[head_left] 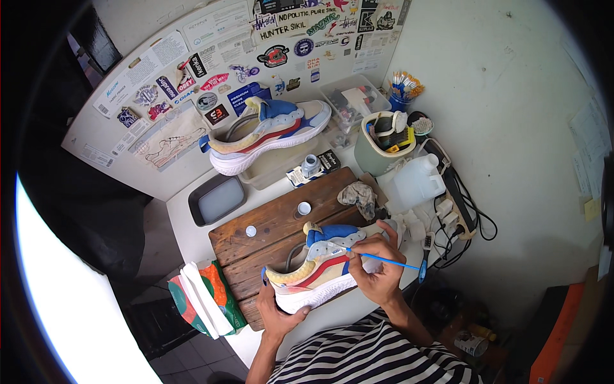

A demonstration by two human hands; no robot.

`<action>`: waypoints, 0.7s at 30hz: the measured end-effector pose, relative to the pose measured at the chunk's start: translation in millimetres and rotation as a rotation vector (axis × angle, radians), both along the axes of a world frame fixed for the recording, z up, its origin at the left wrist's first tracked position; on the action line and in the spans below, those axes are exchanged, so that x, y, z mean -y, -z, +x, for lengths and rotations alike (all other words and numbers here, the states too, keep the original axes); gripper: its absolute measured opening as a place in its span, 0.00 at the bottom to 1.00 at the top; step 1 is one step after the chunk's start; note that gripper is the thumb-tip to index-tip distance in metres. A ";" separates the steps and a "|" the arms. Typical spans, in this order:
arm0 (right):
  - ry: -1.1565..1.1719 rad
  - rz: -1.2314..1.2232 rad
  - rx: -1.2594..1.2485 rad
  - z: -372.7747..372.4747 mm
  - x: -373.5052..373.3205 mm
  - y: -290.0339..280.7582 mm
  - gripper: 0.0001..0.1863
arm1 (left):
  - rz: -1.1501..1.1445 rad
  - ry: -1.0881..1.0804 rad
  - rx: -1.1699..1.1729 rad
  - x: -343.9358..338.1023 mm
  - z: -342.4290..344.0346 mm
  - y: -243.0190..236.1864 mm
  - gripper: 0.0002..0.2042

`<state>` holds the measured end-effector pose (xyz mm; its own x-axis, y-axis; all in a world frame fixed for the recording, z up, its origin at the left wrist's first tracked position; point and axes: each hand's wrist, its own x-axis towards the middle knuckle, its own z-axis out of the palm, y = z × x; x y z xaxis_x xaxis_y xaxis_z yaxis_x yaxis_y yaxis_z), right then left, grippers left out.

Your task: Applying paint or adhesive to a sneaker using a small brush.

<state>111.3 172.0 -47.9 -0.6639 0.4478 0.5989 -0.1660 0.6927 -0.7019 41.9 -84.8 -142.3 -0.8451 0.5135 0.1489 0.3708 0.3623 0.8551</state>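
Note:
A cream, blue and red sneaker with a white sole rests at the near edge of a brown wooden board, its toe to the right. My left hand is wrapped round the heel, thumb along the sole. In my right hand a thin blue paintbrush is pinched, its tip touching or very close to the pale lace panel on the sneaker's side. Farther back on the board lie a small white bottle cap, a small pale round lid or dish and a crumpled stained cloth.
The matching sneaker sits on a clear plastic box behind a small open bottle. A grey tray stands left, tissues nearer. At right are a tool bin, white jug, a brush cup and a power strip with cables.

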 end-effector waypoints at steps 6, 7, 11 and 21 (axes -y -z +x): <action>-0.052 0.022 -0.044 -6.5 8.7 -6.8 0.14 | -0.010 -0.010 0.006 0.7 0.4 1.6 0.45; -0.059 0.037 -0.040 -7.2 8.6 -6.8 0.14 | -0.014 -0.009 0.004 0.4 0.2 1.1 0.45; -0.020 0.027 -0.023 -2.1 4.7 -5.6 0.14 | 0.001 -0.015 0.006 -2.1 0.4 -3.1 0.46; -0.040 0.022 -0.028 -5.3 10.0 -8.2 0.15 | -0.002 -0.009 0.009 -0.6 0.7 0.1 0.46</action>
<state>106.0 162.0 -39.8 -0.6635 0.4076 0.6274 -0.2135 0.7006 -0.6808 42.6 -84.2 -142.5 -0.8508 0.5062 0.1408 0.3603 0.3671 0.8576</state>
